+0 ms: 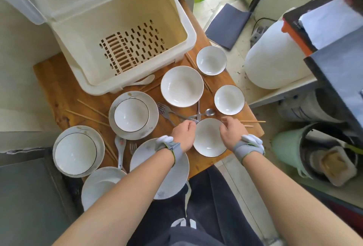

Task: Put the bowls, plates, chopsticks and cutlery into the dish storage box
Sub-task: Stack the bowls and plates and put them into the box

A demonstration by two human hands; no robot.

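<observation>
Clamped on opposite sides of the white bowl [209, 143] at the near edge of the counter [64, 92]: left hand [183, 132] and right hand [230, 131], fingers curled at its rim (fingertips mostly hidden). Just beyond the bowl, a loose tangle of forks [167, 111] beside a metal spoon [209, 111]. Farther back on the left, the dish storage box [191, 35], lid raised, slotted floor showing.

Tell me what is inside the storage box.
The box holds no dishes: only its slotted floor and a ribbed rack show. Its near wall may hide the front edge of the floor.
</observation>
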